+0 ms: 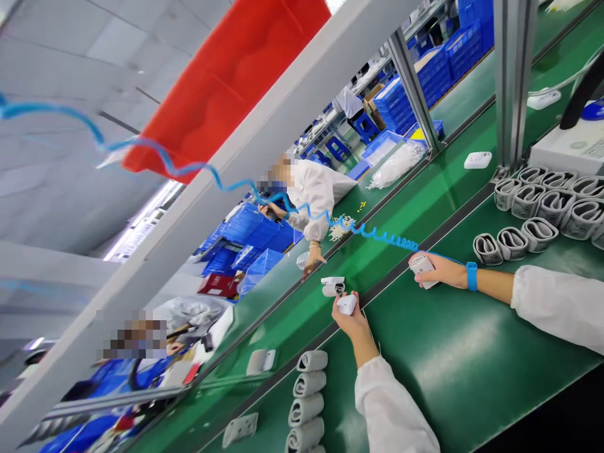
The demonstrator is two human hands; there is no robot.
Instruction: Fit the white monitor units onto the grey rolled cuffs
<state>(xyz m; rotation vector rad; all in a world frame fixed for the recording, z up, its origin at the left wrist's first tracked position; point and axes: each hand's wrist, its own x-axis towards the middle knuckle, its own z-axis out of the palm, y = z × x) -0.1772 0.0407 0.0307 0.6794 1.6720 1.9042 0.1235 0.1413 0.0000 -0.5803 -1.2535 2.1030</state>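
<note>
In the head view, the right hand (436,269), wearing a blue wrist strap (472,276) with a coiled blue cord (377,234), curls around a white plastic device (421,269) above the green surface (453,352). The left hand (350,319) grips a second white device (347,305) in its fingers, near a third white device (333,287) lying just beyond a dark rail (401,264). Rolled grey cuffs (526,211) stand in rows to the right and near left. Farther off, a co-worker's hand (311,264) rests on the far surface (283,277), below a white sleeve (314,195).
</note>
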